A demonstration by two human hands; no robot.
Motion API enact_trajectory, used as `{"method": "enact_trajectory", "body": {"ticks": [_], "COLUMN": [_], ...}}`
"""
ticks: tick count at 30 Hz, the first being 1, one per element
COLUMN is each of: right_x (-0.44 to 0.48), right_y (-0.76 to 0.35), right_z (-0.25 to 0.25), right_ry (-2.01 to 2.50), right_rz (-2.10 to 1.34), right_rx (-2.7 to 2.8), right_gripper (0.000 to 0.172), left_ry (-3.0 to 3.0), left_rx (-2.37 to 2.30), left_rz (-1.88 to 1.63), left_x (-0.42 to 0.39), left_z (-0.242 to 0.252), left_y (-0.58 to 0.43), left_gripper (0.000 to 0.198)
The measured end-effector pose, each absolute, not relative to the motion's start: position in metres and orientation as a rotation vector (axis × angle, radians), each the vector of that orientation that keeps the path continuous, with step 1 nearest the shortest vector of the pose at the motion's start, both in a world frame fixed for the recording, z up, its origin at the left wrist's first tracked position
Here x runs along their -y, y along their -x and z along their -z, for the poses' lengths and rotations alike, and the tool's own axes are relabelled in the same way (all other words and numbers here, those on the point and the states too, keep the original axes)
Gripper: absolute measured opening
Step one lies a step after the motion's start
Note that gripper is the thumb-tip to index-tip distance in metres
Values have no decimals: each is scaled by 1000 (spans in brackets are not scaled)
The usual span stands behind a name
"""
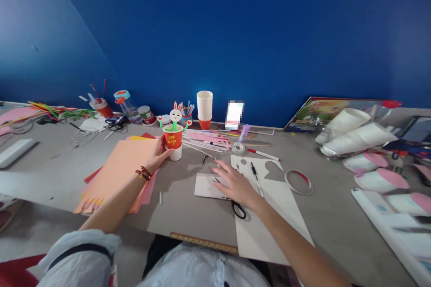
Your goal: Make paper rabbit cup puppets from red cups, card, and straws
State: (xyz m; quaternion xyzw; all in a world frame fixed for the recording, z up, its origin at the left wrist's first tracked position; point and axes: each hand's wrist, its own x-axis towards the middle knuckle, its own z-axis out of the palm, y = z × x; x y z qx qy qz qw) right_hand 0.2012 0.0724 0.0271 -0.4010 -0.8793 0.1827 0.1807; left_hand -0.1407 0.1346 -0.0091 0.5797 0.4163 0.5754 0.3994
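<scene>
Orange paper cup with a bunny topper (173, 137) stays steadiest gripped lightly, upright, as my left hand (157, 153) clasps it; my right hand (235, 184) rests spread flat on black-handled scissors (233, 205).

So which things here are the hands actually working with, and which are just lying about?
In use: left hand gripping bunny cup; right hand flat over scissors and white paper.
Lying about: tape roll, cup stack, red marker, orange card sheets.
</scene>
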Motion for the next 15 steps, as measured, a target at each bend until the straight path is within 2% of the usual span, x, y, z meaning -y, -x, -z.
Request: {"method": "enact_trajectory", "body": {"ticks": [5,11,15], "right_x": [-73,-74,-74], "right_y": [-201,-197,-195], "right_z": [-32,-33,-31], "right_ry": [1152,1169,1158], "right_rz": [-566,-612,-626], "right_rx": [2494,2511,2522], "right_gripper": [41,42,41], "left_ry": [-1542,-1569,-1619], "left_rx": [-1062,-1101,-1136], "left_rz": [-1382,-1383,-1355], "left_x": [-133,-134,-139], "left_z": [14,28,30], "left_y": [142,145,151], "left_gripper": [82,82,75]}}
